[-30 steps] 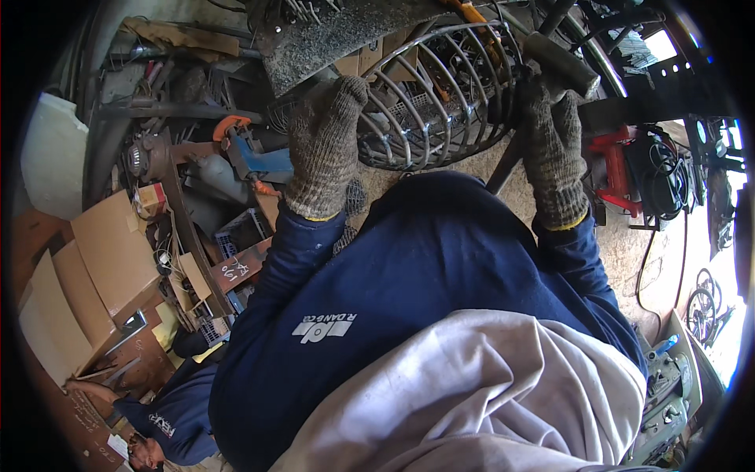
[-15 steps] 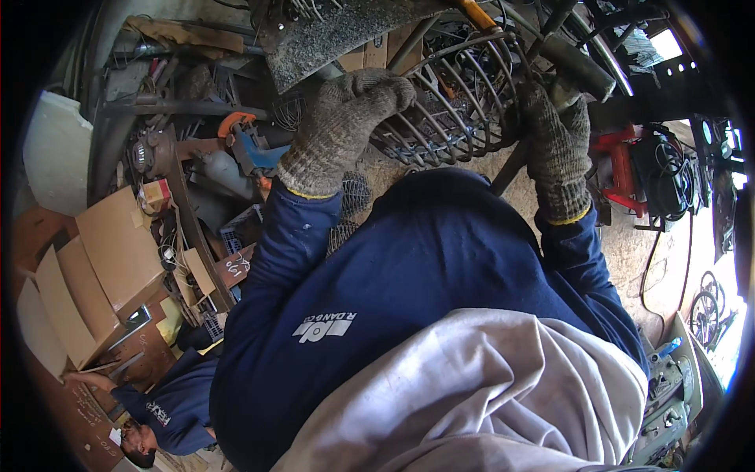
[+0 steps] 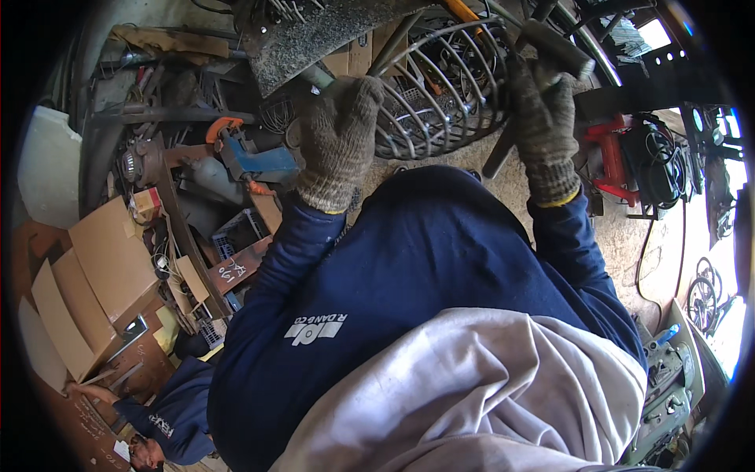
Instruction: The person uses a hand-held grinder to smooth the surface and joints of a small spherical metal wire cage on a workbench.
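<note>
While both gloved hands are up at the twelve o'clock end of the view, the work centres on a round wire basket (image 3: 452, 90), a cage of curved steel bars joined by rings, which sits tilted just above the person's chest. The left hand (image 3: 340, 141), in a grey knitted glove, is at about eleven o'clock of the basket; its fingers are curled over at the rim, apparently closed on a bar or on something small there, though the glove hides exactly what they grip. The right hand (image 3: 545, 126), at one to two o'clock, is wrapped tightly around a dark metal bar (image 3: 554, 49) that crosses the basket's upper right edge, fingers fully closed.

As a judgement of progress, the basket looks largely formed: its ribs are all in place, evenly spaced, and the rings run round them. What seems left is fitting or adjusting at the rim, where both hands are busy; whether the joints there are finished cannot be told from this angle.

Around it, a rough grey metal plate (image 3: 314, 35) overhangs at twelve o'clock, a blue power tool (image 3: 255, 157) lies at ten o'clock, a red machine (image 3: 609, 153) stands at two o'clock, and cardboard boxes (image 3: 102, 267) sit at nine o'clock. Another person in a blue top (image 3: 169, 417) crouches at seven o'clock.
</note>
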`<state>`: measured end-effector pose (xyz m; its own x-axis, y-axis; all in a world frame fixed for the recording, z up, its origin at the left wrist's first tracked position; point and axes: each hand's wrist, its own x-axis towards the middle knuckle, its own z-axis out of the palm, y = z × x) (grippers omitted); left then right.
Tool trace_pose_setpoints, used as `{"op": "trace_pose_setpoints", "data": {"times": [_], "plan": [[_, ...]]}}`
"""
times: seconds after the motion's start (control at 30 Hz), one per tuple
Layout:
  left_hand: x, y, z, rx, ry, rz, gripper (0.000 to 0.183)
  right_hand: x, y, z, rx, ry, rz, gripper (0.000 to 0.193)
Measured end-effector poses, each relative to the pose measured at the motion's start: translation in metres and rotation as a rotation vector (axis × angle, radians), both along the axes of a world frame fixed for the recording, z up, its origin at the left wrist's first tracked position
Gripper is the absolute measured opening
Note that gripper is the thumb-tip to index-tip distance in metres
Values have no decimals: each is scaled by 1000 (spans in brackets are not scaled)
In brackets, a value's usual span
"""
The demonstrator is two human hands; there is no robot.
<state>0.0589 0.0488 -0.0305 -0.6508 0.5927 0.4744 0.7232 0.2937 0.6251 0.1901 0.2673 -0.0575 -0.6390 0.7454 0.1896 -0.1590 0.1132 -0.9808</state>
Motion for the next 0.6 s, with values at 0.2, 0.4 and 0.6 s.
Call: {"op": "trace_pose_setpoints", "data": {"times": [0.2, 0.4, 0.6], "plan": [[-24, -11, -7, -100, 230, 100, 23, 8, -21, 19, 109, 104, 216, 45], [-19, -7, 3, -34, 164, 105, 22, 7, -45, 14, 286, -484, 405, 51], [-19, -14, -1, -76, 405, 131, 22, 12, -50, 70, 628, -133, 236, 41]]}}
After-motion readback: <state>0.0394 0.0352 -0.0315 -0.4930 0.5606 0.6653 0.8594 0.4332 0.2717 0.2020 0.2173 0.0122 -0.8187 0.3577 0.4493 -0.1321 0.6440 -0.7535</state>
